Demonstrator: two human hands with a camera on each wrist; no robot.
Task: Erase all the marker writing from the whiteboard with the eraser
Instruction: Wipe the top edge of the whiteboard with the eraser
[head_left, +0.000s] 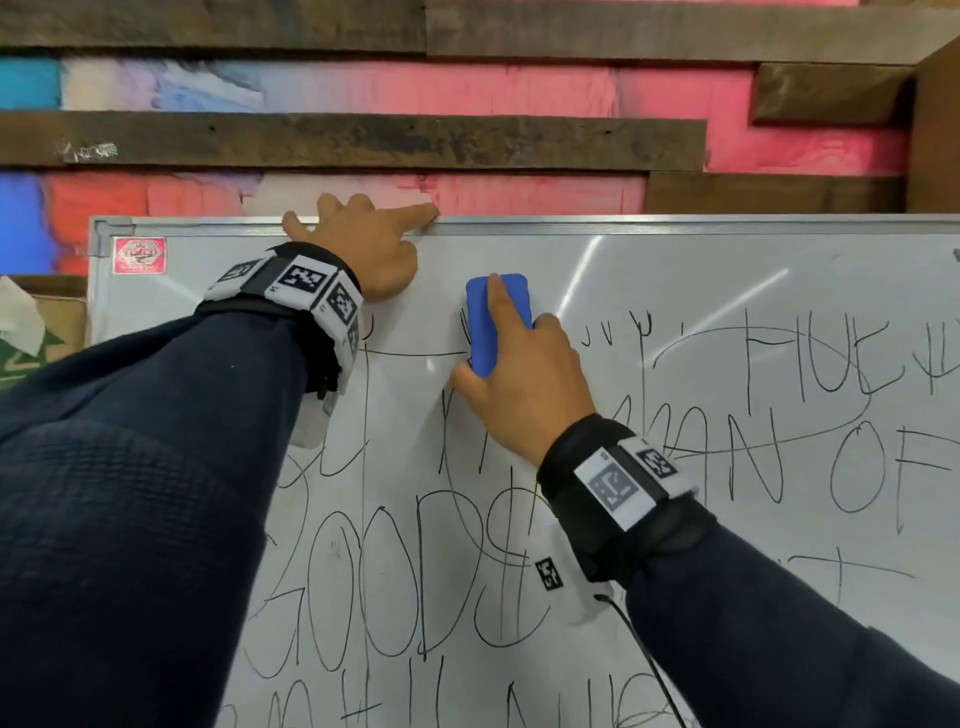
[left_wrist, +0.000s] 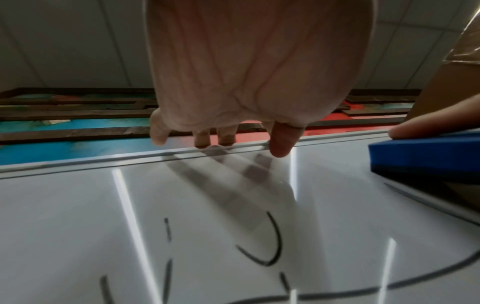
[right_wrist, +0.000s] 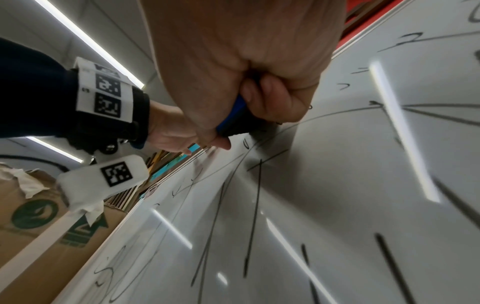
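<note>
A whiteboard (head_left: 727, 291) leans on the wall, covered in black marker writing (head_left: 374, 587) below a wiped strip near its top. My right hand (head_left: 519, 384) grips a blue eraser (head_left: 511, 301), pressed flat on the board near the top middle, index finger laid along its back. In the right wrist view my right hand (right_wrist: 259, 92) curls round the eraser (right_wrist: 232, 117). My left hand (head_left: 369, 244) rests on the board's top frame, fingers hooked over the edge. In the left wrist view my left hand (left_wrist: 233, 82) shows fingertips (left_wrist: 281, 142) on the frame, the eraser (left_wrist: 426, 154) at the right.
A planked wall (head_left: 467, 140) painted red and blue stands behind the board. A cardboard box (head_left: 47, 322) with a green logo and crumpled paper sits left of the board. A red sticker (head_left: 139, 255) marks the board's top left corner.
</note>
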